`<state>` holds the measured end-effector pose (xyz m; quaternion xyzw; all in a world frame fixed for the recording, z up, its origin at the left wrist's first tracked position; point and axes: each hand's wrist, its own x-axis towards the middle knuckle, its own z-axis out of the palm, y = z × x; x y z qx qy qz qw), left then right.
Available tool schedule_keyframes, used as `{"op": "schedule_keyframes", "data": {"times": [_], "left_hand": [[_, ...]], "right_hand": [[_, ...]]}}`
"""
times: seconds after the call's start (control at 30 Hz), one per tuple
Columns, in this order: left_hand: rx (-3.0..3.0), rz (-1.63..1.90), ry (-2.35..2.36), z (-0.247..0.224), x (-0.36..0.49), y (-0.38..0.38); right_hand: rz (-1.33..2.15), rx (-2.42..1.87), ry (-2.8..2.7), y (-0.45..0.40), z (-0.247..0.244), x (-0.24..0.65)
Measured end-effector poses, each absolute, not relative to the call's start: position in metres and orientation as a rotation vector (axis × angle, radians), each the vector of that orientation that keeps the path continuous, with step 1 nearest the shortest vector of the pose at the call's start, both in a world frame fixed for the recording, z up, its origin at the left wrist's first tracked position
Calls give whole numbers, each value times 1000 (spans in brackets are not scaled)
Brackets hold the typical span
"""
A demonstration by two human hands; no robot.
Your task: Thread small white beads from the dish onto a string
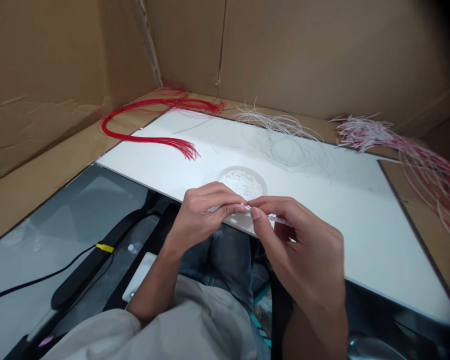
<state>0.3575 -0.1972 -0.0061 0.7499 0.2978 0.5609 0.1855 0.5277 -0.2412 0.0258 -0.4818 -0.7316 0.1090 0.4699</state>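
My left hand (206, 207) is closed in a pinch, thumb against fingers, on one end of a thin pink-and-white strand. Close beside it, my right hand (300, 240) pinches the same strand (281, 220) between thumb and forefinger, and part of it runs back under the curled fingers. The tips of both hands nearly meet over the table's front edge. Just behind them a shallow round dish (262, 176) holds many small white pieces (242, 182). Whether one of those pieces is in my fingertips is too small to tell.
On the white tabletop (375, 230) lie a looped bundle of red wires (142, 139) at the left and loose white wires (285, 130) at the back. A red-and-white wire bundle (405, 142) sits at the right. Cardboard walls (300, 55) enclose the table. A black armrest (93, 260) is at the left.
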Motion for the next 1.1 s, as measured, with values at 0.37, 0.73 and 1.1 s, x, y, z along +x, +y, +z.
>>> {"op": "schedule_keyframes", "data": {"times": [0.37,0.73,1.1], "left_hand": [[2193,1510,825,-6,355,-200],[2215,1580,837,-9,356,-201],[2207,1619,846,-7,357,-203]], "right_hand": [[323,-1217,-1773,-242,27,529],[368,-1197,-1710,-243,25,525],[226,-1191,-1723,-243,25,521]]}}
